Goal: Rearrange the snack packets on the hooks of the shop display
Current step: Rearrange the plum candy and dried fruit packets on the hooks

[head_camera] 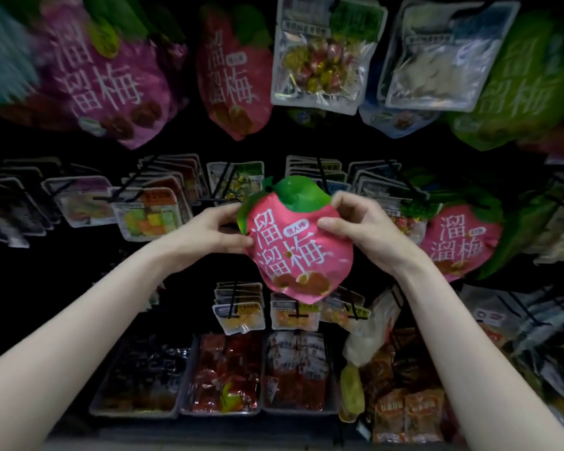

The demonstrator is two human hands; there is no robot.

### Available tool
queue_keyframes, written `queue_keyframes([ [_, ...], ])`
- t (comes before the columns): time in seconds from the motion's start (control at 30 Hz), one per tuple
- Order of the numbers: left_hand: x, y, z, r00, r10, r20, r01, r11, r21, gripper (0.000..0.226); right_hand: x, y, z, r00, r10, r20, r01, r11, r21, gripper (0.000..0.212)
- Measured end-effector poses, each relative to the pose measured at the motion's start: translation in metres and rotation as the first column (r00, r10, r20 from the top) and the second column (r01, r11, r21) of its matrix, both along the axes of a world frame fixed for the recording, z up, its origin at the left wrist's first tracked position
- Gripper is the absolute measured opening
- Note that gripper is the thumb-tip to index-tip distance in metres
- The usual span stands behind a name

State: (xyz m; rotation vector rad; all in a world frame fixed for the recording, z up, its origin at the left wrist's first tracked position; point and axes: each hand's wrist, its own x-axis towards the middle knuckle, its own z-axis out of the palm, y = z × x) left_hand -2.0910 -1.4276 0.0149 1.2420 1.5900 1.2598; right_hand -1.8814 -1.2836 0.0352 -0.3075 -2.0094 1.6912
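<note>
Top-left purple packet motion-blurred, cut by frame edge — left hand fingertips hidden behind pink packet.

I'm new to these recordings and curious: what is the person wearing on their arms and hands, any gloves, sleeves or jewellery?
Nothing shows: the left hand and right hand are bare, without gloves, rings or watch, and both forearms are uncovered to the frame's edge.

The dark shop display carries rows of black hooks. Above the hooks hang pink plum packets and clear candy bags. Below the hooks, clear trays stand side by side on its bottom shelf, filled with red-wrapped snacks.
</note>
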Motion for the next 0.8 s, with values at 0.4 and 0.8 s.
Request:
queue_keyframes([
  [0.4,-0.027,-0.046,0.104,0.94,0.298,-0.164,-0.184,0.851,0.492,0.06,-0.088,-0.057,0.097,0.828,-0.294,-0.477,0.544,0.624,0.561,0.041],
  [0.8,-0.039,-0.008,0.151,0.28,0.647,-0.709,-0.131,0.757,0.64,0.057,-0.137,-0.051,0.131,0.677,-0.418,-0.605,0.734,0.434,0.522,0.037],
])
